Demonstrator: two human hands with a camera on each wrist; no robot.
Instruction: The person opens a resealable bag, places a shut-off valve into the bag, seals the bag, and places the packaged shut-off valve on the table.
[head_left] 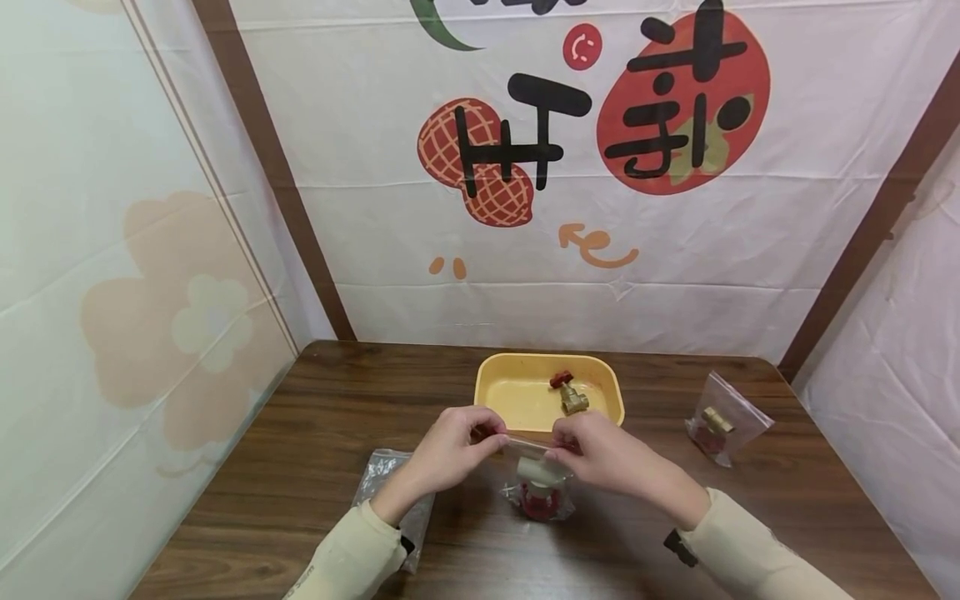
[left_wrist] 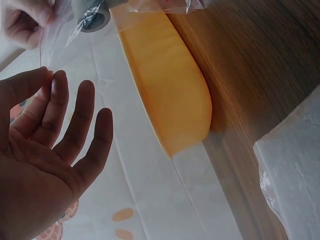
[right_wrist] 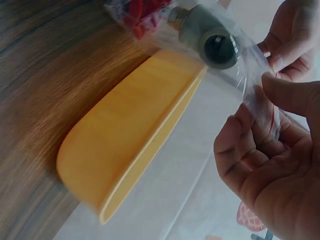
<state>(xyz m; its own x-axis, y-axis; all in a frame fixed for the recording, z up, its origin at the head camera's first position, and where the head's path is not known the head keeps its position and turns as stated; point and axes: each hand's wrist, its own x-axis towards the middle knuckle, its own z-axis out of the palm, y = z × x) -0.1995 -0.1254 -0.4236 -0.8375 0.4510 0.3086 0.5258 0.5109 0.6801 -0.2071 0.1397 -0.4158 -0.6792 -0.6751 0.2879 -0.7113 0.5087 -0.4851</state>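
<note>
A clear zip bag (head_left: pixel 566 505) with a red strip along its mouth stands over the table, between the two hands. Inside it sits a valve (head_left: pixel 542 472) with a grey-green body and a red handle at the bottom. My left hand (head_left: pixel 454 450) pinches one end of the bag's top edge between thumb and forefinger, its other fingers spread in the left wrist view. At the opposite end, my right hand (head_left: pixel 606 452) pinches the same edge with thumb and curled fingers. The valve's round grey opening (right_wrist: pixel 220 49) shows through the plastic in the right wrist view.
Behind the hands, a yellow bin (head_left: pixel 491 392) holds a brass valve (head_left: pixel 573 400) with a red handle. Another bagged brass valve (head_left: pixel 716 422) lies at the right. Flat clear bags (head_left: pixel 417 523) lie under the left forearm. A printed cloth (head_left: pixel 375 208) hangs behind the wooden table (head_left: pixel 255 500).
</note>
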